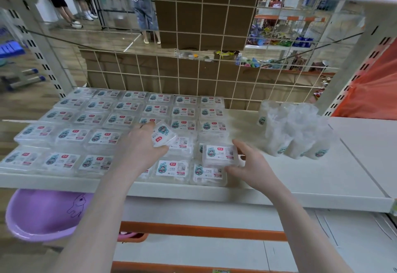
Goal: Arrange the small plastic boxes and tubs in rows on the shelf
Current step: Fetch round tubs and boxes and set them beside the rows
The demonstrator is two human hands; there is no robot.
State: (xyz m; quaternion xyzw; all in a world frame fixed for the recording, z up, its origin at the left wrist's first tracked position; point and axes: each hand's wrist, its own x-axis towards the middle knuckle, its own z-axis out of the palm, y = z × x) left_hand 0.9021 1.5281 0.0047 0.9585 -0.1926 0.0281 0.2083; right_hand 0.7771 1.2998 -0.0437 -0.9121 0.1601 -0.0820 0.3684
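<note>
Several clear plastic boxes [101,118] with white and red labels lie in rows across the left half of the white shelf [300,178]. My left hand [139,144] grips one small box [163,135], tilted, above the middle rows. My right hand [251,165] holds another box [220,154] by its right side and front corner, resting on top of the front right boxes. Several clear tubs [296,131] stand bunched together on the shelf to the right of the boxes.
A wire grid [193,75] backs the shelf, with slotted uprights [43,58] at both sides. A purple basin [43,214] sits below the shelf at left. Orange material [373,92] hangs at far right. People stand beyond the grid [146,15].
</note>
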